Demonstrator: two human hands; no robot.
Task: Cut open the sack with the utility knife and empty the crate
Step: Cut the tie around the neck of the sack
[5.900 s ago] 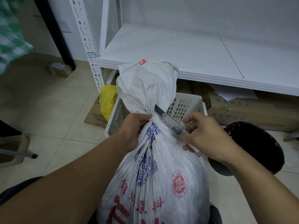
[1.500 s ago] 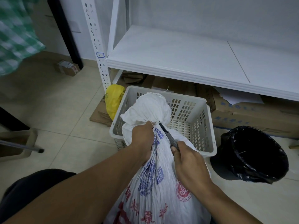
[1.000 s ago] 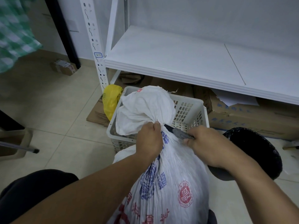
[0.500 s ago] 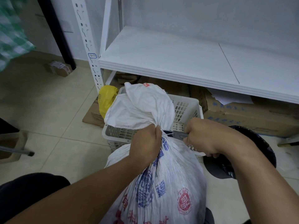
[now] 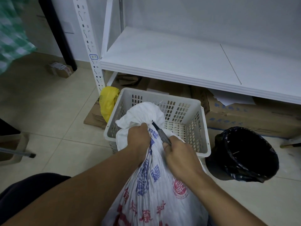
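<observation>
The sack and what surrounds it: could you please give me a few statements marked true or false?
1. The left hand grips the sack at its gathered neck. True.
2. The right hand holds the utility knife against the neck. True.
3. The bin stands left of the crate. False: it is right of the crate.
4. The shelf holds boxes. False: its top is bare.

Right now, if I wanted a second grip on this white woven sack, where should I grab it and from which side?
Probably the loose bunched top of the sack above the left hand, reached from the left. The utility knife in the right hand points at the neck from the right.
</observation>
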